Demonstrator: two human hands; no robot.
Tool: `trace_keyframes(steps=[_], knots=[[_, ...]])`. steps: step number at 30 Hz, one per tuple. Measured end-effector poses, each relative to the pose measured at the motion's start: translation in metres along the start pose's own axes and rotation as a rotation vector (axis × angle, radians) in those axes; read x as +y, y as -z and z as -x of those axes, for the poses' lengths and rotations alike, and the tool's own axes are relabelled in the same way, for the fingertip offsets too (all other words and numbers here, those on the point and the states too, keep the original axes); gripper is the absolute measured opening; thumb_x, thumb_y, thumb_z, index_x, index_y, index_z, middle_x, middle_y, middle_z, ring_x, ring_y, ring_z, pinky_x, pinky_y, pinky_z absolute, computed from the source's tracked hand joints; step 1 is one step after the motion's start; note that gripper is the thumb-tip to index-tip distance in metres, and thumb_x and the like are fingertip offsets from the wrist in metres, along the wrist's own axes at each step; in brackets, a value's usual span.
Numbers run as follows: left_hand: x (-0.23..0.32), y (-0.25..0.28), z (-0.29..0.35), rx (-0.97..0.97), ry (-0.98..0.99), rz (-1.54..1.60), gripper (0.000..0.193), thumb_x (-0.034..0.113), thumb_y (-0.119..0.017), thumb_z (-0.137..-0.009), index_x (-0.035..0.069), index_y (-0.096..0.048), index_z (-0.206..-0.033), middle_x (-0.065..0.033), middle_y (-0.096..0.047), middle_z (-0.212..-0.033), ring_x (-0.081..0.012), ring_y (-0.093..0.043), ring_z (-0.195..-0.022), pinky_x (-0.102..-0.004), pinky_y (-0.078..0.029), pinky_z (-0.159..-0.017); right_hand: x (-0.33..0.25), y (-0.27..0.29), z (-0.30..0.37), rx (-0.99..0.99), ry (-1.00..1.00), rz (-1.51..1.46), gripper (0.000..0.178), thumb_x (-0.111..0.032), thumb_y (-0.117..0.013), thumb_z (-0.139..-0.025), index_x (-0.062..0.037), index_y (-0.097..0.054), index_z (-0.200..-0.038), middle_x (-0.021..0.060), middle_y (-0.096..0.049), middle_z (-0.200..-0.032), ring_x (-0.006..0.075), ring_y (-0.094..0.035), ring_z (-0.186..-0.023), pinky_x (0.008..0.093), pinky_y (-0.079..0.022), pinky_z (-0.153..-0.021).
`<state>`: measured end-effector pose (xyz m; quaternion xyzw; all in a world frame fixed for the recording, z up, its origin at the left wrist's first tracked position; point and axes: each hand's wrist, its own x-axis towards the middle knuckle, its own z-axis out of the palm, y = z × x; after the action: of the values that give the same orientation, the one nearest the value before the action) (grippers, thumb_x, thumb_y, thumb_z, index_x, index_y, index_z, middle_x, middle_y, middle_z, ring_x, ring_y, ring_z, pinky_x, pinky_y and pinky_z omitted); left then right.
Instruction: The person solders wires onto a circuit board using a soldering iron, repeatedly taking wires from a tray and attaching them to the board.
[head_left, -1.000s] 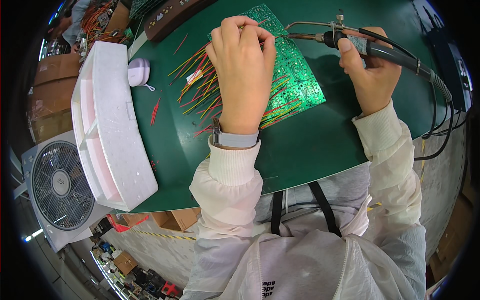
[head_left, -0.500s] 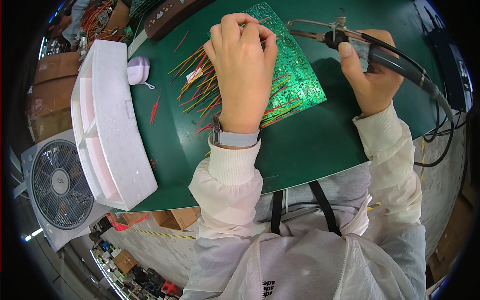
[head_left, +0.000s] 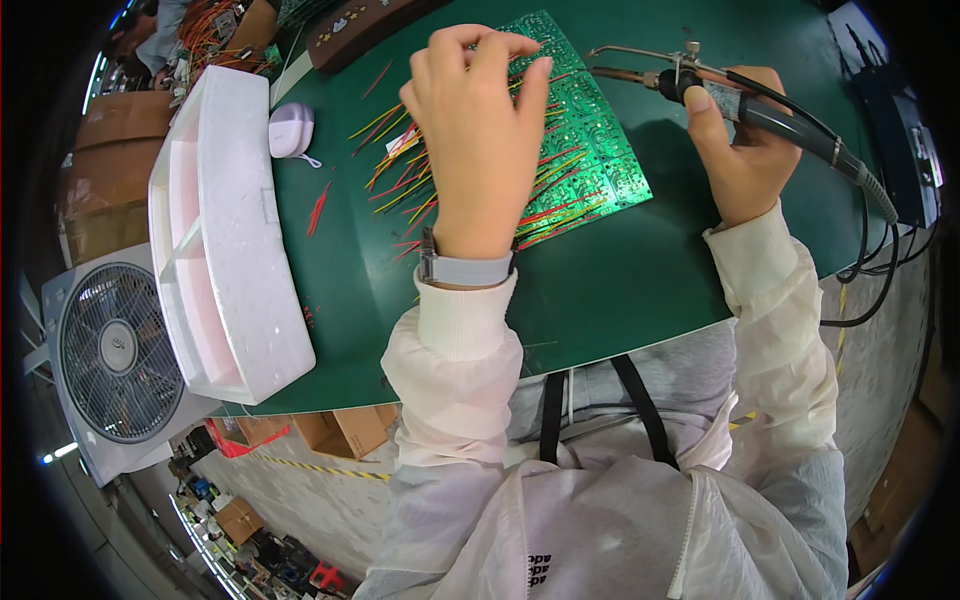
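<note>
A green circuit board panel (head_left: 595, 150) lies at the table's far middle, with several red and yellow wires (head_left: 390, 165) running off it to the left. My left hand (head_left: 480, 120) is over the board's left part and the wires, thumb and index fingertips apart. I see nothing held between them; the curled fingers hide part of the board. In my right hand (head_left: 745, 145) is a soldering iron (head_left: 690, 85) with a thin metal feed tube above its tip. The tip points left, over the board's right edge. A white slip (head_left: 403, 143) lies among the wires.
At the left stands a white foam tray (head_left: 240, 230) with compartments, beside a fan (head_left: 118, 345). A lilac case (head_left: 291, 130), loose red wires (head_left: 319, 208) and a brown box (head_left: 370, 30) are on the green table (head_left: 620, 290). Black cables (head_left: 880, 300) hang at the right.
My left thumb and index finger have spread apart from a pinch. The soldering iron stays in my right hand at nearly the same place. The whole view has shifted slightly.
</note>
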<state>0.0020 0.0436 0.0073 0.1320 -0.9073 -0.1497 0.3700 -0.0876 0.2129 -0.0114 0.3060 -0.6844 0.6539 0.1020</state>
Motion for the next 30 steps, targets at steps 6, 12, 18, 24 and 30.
trace_keyframes(steps=[6, 12, 18, 24, 30], knots=[[-0.003, -0.002, 0.001, -0.045, -0.048, -0.039, 0.008, 0.017, -0.068, -0.070, 0.013, -0.065, -0.076, -0.0002, -0.051, -0.093, -0.0197, -0.046, -0.086, -0.0350, -0.033, -0.079, 0.002, -0.004, -0.001, -0.053, 0.127, 0.100, 0.021, -0.008, -0.067, -0.074, 0.0035, -0.054, -0.087, 0.0029, -0.054, -0.077, 0.0082, -0.049, -0.069, 0.0204, -0.041, -0.063], [-0.003, -0.008, 0.000, -0.046, -0.067, -0.070, 0.007, 0.016, -0.069, -0.068, 0.012, -0.065, -0.073, 0.0000, -0.052, -0.093, -0.0191, -0.047, -0.085, -0.0350, -0.033, -0.079, 0.002, -0.002, -0.002, -0.045, 0.126, 0.105, 0.021, -0.009, -0.067, -0.074, 0.0034, -0.054, -0.086, 0.0027, -0.053, -0.076, 0.0079, -0.048, -0.068, 0.0204, -0.041, -0.063], [-0.003, -0.008, 0.000, -0.037, -0.076, -0.092, 0.007, 0.016, -0.069, -0.068, 0.012, -0.065, -0.072, 0.0003, -0.052, -0.093, -0.0191, -0.047, -0.085, -0.0349, -0.034, -0.078, 0.001, -0.003, -0.003, -0.062, 0.145, 0.124, 0.021, -0.009, -0.067, -0.074, 0.0036, -0.055, -0.086, 0.0025, -0.053, -0.076, 0.0080, -0.048, -0.068, 0.0203, -0.041, -0.063], [-0.004, -0.010, 0.000, -0.029, -0.098, -0.093, 0.007, 0.015, -0.068, -0.068, 0.010, -0.064, -0.072, 0.0003, -0.053, -0.092, -0.0188, -0.048, -0.084, -0.0341, -0.034, -0.077, 0.001, -0.003, -0.003, -0.061, 0.148, 0.119, 0.021, -0.009, -0.067, -0.074, 0.0037, -0.055, -0.086, 0.0027, -0.054, -0.076, 0.0082, -0.049, -0.068, 0.0204, -0.041, -0.063], [-0.004, -0.010, 0.001, -0.024, -0.111, -0.106, 0.008, 0.014, -0.068, -0.068, 0.010, -0.064, -0.072, 0.0002, -0.053, -0.092, -0.0187, -0.048, -0.084, -0.0340, -0.034, -0.075, 0.003, -0.002, -0.002, -0.067, 0.142, 0.118, 0.022, -0.009, -0.067, -0.074, 0.0038, -0.055, -0.086, 0.0031, -0.054, -0.076, 0.0085, -0.049, -0.068, 0.0207, -0.041, -0.063]])
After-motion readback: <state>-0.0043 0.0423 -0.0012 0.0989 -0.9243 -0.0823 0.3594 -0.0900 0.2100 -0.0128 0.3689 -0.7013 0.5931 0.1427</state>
